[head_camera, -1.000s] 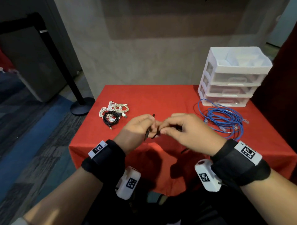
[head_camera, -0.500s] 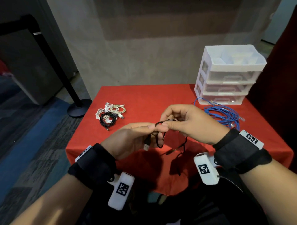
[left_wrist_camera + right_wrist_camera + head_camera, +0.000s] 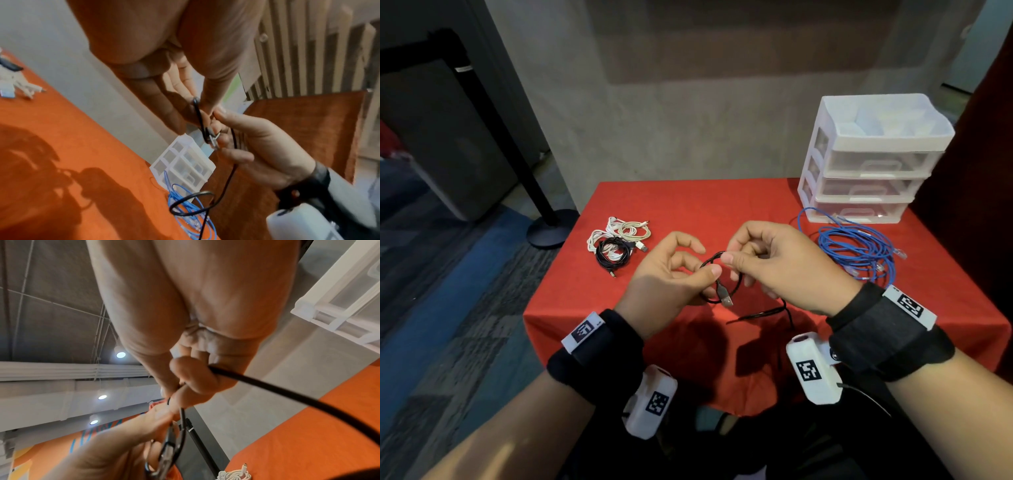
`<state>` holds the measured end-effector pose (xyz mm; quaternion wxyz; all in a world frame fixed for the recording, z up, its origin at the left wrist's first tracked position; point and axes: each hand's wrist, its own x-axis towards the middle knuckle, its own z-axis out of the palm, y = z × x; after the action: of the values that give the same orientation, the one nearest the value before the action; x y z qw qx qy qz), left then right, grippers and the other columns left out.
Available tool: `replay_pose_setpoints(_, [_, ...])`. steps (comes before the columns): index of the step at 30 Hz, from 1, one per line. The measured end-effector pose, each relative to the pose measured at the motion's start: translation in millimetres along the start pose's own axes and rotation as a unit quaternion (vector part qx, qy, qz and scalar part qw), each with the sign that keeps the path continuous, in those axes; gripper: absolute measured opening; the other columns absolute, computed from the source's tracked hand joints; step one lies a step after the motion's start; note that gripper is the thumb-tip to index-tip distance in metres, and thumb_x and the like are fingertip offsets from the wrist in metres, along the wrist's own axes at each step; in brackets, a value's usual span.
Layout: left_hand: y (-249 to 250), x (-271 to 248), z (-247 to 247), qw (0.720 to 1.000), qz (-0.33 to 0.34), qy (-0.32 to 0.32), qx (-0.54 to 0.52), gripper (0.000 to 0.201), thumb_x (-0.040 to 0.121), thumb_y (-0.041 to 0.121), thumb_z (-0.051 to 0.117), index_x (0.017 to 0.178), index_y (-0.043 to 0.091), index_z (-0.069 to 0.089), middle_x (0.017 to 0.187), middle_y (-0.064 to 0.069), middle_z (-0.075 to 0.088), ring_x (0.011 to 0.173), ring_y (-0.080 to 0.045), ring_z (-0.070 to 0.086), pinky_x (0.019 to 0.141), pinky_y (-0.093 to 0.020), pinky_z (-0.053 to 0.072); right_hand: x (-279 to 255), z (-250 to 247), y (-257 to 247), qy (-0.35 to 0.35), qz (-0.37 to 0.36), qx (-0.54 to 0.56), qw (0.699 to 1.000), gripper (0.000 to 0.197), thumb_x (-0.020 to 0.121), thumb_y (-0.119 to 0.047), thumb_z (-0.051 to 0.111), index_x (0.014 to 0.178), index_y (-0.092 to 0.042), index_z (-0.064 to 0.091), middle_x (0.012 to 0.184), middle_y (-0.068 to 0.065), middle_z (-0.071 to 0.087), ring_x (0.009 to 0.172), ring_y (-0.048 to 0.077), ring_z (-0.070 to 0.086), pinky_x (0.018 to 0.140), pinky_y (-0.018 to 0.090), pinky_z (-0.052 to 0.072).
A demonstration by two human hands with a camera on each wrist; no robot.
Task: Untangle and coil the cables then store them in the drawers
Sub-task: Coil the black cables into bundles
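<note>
Since half a second ago the loop of the black cable [image 3: 719, 281] has grown rounder and its metal plug [image 3: 726, 298] now hangs clear at the loop's bottom, while both hands have lifted slightly apart. The left hand [image 3: 671, 274] pinches the loop between thumb and fingers; the right hand [image 3: 774, 263] pinches the loop's top with curled fingers, and the free length trails down from it to the red surface [image 3: 688, 205]. To coil well, I judge the left should keep the finished turn clamped flat while the right feeds slack in equal turns, letting the cable twist freely so it does not kink. The cable sits between the hands, above the near edge; the blue cable [image 3: 856, 246] lies to the right, the closed drawers [image 3: 869, 164] at far right, and a coiled bundle [image 3: 616, 241] to the left.
</note>
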<state>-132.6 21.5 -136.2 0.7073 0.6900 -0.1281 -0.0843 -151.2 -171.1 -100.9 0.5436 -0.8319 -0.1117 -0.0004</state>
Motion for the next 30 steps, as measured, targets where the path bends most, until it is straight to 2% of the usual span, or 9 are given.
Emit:
replay_pose_setpoints(4, [-9,0,2,0.995,0.032,0.029,0.086,0.013,0.093,0.012,0.071,0.085,0.016,0.062,0.058,-0.006,0.065,0.05,-0.024,0.056,0.058,-0.04,0.045,-2,1,-5,-0.016,-0.011,-0.05,0.999,0.015,0.096,-0.021,0.071,0.087,-0.01,0.064,0.066,0.007,0.07,0.05,0.013,0.054,0.046,0.02,0.038])
replay_pose_setpoints(7, [-17,-1,2,0.987,0.066,0.06,0.132,0.014,0.09,0.029,0.068,0.082,0.02,0.061,0.061,-0.015,0.067,0.048,-0.041,0.058,0.052,-0.054,0.053,0,4,-6,-0.033,0.01,-0.069,0.997,0.018,0.098,-0.025,0.067,0.089,-0.011,0.061,0.063,0.005,0.07,0.045,0.013,0.053,0.041,0.022,0.038])
replay_pose_setpoints(10, [-24,-3,1,0.972,0.118,0.068,0.191,0.013,0.092,0.029,0.064,0.083,0.022,0.057,0.058,-0.002,0.065,0.05,-0.034,0.06,0.052,-0.046,0.053,2,7,-3,-0.061,0.03,-0.052,0.996,0.019,0.101,-0.025,0.063,0.092,-0.008,0.058,0.066,0.009,0.071,0.047,0.021,0.058,0.039,0.025,0.041])
replay_pose_setpoints(13, [-20,-4,-6,0.932,0.176,0.04,0.313,0.009,0.089,0.023,0.063,0.083,0.019,0.059,0.069,0.008,0.053,0.062,-0.013,0.053,0.06,-0.032,0.046,1,7,1,-0.047,0.017,-0.08,0.996,0.02,0.099,-0.026,0.067,0.087,-0.011,0.061,0.063,0.008,0.07,0.046,0.018,0.055,0.044,0.025,0.041])
replay_pose_setpoints(17, [-9,-3,-6,0.996,0.0,-0.071,0.05,0.019,0.088,0.006,0.067,0.104,0.006,0.057,0.08,-0.001,0.062,0.071,-0.014,0.061,0.061,-0.03,0.046,-1,4,7,-0.04,-0.024,-0.082,0.996,0.014,0.096,-0.027,0.07,0.085,-0.019,0.067,0.067,0.006,0.07,0.057,0.024,0.053,0.063,0.046,0.049])
replay_pose_setpoints(19, [3,-7,-4,0.981,-0.112,-0.113,-0.111,0.028,0.09,0.011,0.068,0.114,0.006,0.054,0.081,-0.004,0.063,0.07,-0.017,0.062,0.068,-0.035,0.053,-3,1,8,-0.045,-0.054,-0.073,0.995,0.01,0.096,-0.023,0.071,0.086,-0.02,0.069,0.072,0.006,0.07,0.064,0.02,0.058,0.073,0.046,0.05])
replay_pose_setpoints(21, [14,-9,-1,0.96,-0.173,-0.131,-0.179,0.022,0.098,0.027,0.058,0.106,0.006,0.059,0.075,-0.003,0.056,0.062,-0.014,0.055,0.075,-0.036,0.057,-3,-1,6,-0.045,-0.075,-0.064,0.994,0.008,0.095,-0.02,0.072,0.087,-0.018,0.071,0.075,0.005,0.071,0.069,0.011,0.059,0.076,0.041,0.05])
replay_pose_setpoints(24, [21,-10,3,0.953,-0.195,-0.137,-0.187,0.031,0.102,0.031,0.049,0.087,0.01,0.066,0.066,0.0,0.042,0.055,-0.013,0.042,0.072,-0.035,0.057,-4,0,4,-0.036,-0.094,-0.06,0.993,0.007,0.092,-0.022,0.076,0.086,-0.018,0.074,0.074,0.003,0.071,0.07,0.02,0.062,0.075,0.04,0.049])
replay_pose_setpoints(30, [19,-12,8,0.966,-0.181,-0.128,-0.135,0.029,0.107,0.023,0.039,0.092,0.004,0.054,0.065,-0.002,0.035,0.054,-0.015,0.036,0.066,-0.033,0.055,-3,9,15,0.032,-0.088,-0.007,0.996,0.013,0.083,-0.03,0.083,0.082,-0.019,0.076,0.075,0.018,0.07,0.065,0.026,0.054,0.069,0.049,0.048])
